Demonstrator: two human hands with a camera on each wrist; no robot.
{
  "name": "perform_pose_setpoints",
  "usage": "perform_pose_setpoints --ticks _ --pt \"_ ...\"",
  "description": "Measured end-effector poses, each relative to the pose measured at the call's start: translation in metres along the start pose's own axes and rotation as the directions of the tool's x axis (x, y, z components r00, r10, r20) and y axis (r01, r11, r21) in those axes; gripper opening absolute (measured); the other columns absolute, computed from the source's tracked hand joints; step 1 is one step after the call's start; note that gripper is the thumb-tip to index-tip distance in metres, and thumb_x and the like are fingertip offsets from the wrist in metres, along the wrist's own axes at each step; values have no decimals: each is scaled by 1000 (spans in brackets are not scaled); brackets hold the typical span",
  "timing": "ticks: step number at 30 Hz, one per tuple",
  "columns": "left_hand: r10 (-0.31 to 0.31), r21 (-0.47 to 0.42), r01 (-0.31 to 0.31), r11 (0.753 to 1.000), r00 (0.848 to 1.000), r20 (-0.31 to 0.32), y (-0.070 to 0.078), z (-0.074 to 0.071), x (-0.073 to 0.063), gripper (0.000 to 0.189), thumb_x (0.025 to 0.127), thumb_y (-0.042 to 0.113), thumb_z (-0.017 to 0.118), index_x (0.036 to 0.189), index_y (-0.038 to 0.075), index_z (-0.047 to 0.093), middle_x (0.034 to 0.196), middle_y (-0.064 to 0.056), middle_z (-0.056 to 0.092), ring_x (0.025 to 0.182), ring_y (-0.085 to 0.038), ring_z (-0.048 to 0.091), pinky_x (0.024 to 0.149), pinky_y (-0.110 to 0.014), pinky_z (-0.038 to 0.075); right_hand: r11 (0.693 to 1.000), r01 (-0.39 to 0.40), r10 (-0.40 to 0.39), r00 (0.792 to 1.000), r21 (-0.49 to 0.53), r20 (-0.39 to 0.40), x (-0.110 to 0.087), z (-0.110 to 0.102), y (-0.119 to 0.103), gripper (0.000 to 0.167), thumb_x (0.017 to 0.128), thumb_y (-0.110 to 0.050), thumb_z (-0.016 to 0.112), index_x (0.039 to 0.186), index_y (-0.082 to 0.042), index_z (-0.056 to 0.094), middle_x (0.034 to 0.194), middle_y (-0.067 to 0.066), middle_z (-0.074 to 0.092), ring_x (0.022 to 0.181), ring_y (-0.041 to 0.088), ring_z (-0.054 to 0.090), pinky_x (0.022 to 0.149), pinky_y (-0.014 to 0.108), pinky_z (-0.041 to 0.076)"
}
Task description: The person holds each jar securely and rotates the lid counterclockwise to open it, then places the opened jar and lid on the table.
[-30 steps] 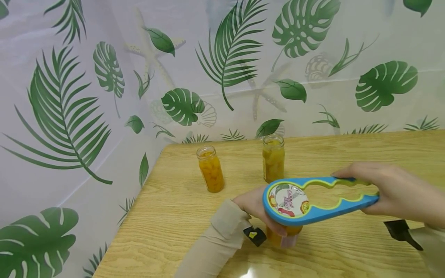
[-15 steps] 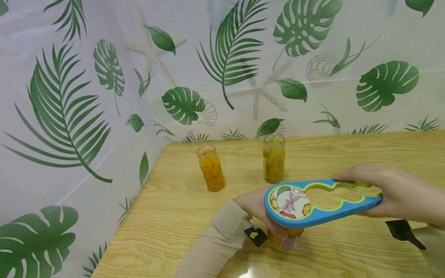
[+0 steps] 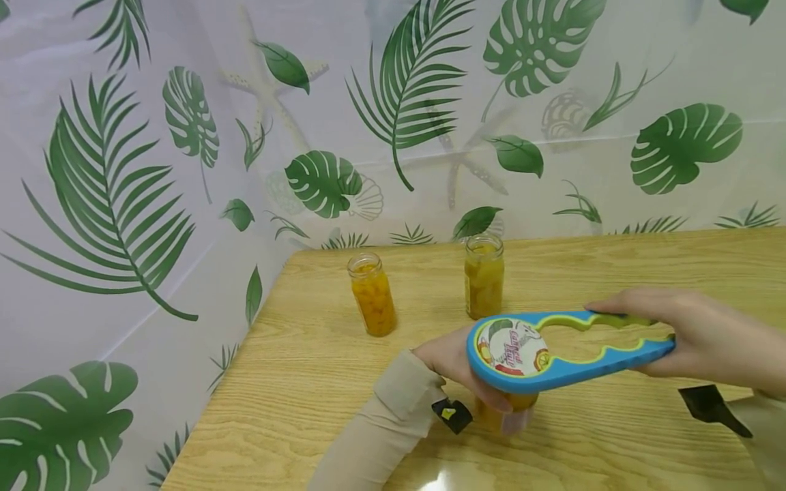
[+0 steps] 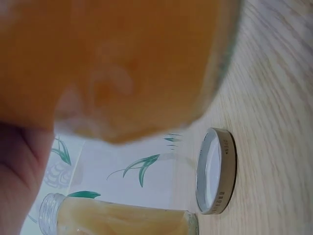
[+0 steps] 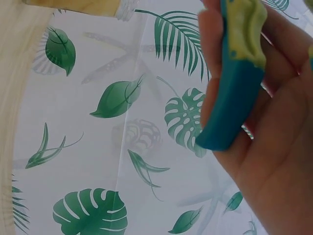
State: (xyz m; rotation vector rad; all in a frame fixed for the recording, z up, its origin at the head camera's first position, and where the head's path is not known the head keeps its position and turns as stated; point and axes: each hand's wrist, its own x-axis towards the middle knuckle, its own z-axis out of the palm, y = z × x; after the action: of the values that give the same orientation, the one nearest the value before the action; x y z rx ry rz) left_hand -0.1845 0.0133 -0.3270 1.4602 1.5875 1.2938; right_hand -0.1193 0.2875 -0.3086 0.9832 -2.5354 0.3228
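Observation:
In the head view my left hand (image 3: 451,361) grips a glass jar of orange fruit (image 3: 489,414), mostly hidden under a blue and yellow jar opener (image 3: 595,369). The opener's ring surrounds the jar's printed lid (image 3: 514,348). My right hand (image 3: 694,334) holds the far end of its handle, fingers curled round it. Up close, the orange jar (image 4: 122,63) fills the top of the left wrist view, beside part of my left hand (image 4: 22,171). The right wrist view shows the handle (image 5: 234,93) in my right hand (image 5: 279,142). Whether the jar touches the table cannot be told.
Two lidless jars stand farther back on the wooden table (image 3: 276,382): one with orange pieces (image 3: 374,300), one with yellowish pieces (image 3: 484,283). A loose metal lid (image 4: 217,171) lies near the yellowish jar (image 4: 122,218). A leaf-patterned sheet (image 3: 381,82) hangs behind.
The opener's ring has risen slightly in the last half second, and the jar beneath looks a little blurred. Both hands keep their hold. The jars at the back have not moved.

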Motion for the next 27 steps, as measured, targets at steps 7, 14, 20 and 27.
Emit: perform_pose_setpoints --ticks 7,14,20,27 --pt "77 121 -66 990 993 -91 0 -2 5 73 56 -17 72 118 -12 36 113 -28 45 100 -1 43 94 -24 33 993 -117 117 993 -5 -4 -5 -4 3 75 44 -6 84 113 -15 56 95 -8 56 68 0 41 52 19 37" --pt "53 121 -33 992 985 -164 -3 -1 6 73 58 -16 72 121 -10 36 114 -26 46 99 -1 44 93 -24 34 992 -121 122 993 -41 4 -2 -4 4 75 44 -10 84 113 -14 56 99 -7 57 74 1 45 55 21 41" --pt "63 100 -45 994 980 -191 -6 -1 5 71 60 -16 70 121 -9 35 114 -27 45 98 0 44 93 -25 35 993 -110 110 994 -45 -5 1 -3 3 73 44 -9 83 112 -12 56 100 -6 57 78 6 49 57 22 43" --pt "62 92 -44 995 976 -210 -4 -1 5 71 59 -18 69 120 -10 35 114 -28 45 97 1 44 92 -25 36 992 -114 112 993 -55 -31 4 -3 -1 69 43 -7 85 107 -9 58 94 -4 59 73 6 48 54 22 43"
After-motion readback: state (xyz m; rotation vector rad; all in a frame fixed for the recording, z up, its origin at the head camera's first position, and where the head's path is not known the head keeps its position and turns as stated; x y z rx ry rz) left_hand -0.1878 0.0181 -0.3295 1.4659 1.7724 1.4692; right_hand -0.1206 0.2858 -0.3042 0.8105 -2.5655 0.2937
